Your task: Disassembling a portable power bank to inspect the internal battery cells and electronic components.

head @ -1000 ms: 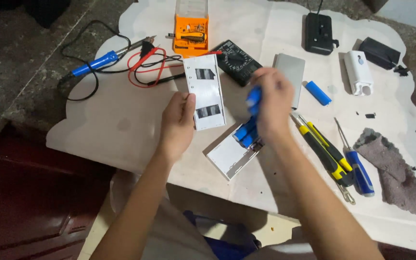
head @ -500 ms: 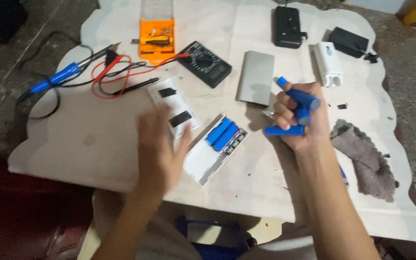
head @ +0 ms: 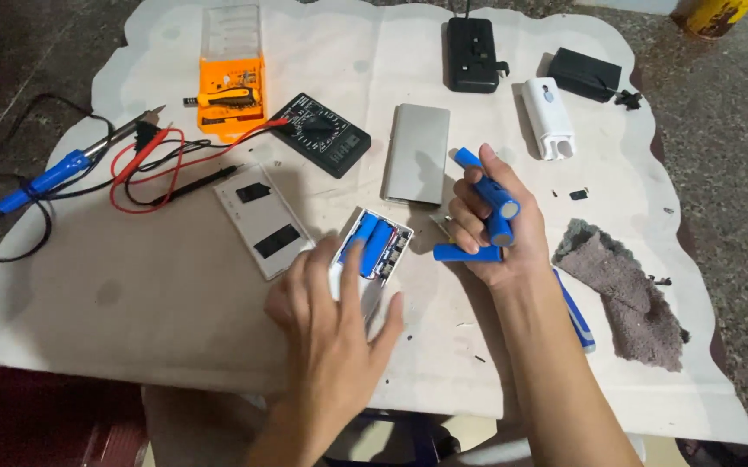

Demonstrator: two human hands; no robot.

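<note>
Blue cells point(head: 488, 207) bunched loosely in the closed right hand point(head: 491, 229) risked slipping at centre frame, while the open left hand point(head: 335, 303) pressed the white battery tray point(head: 372, 251).

Our left hand point(head: 331, 316) lies palm down, fingers spread and pointing forward, forearm reaching in from the lower edge. Our right hand point(head: 488, 223) is raised with its palm turned toward us, fingers curled closed in a grip, the bare forearm slanting down to the lower right.
</note>
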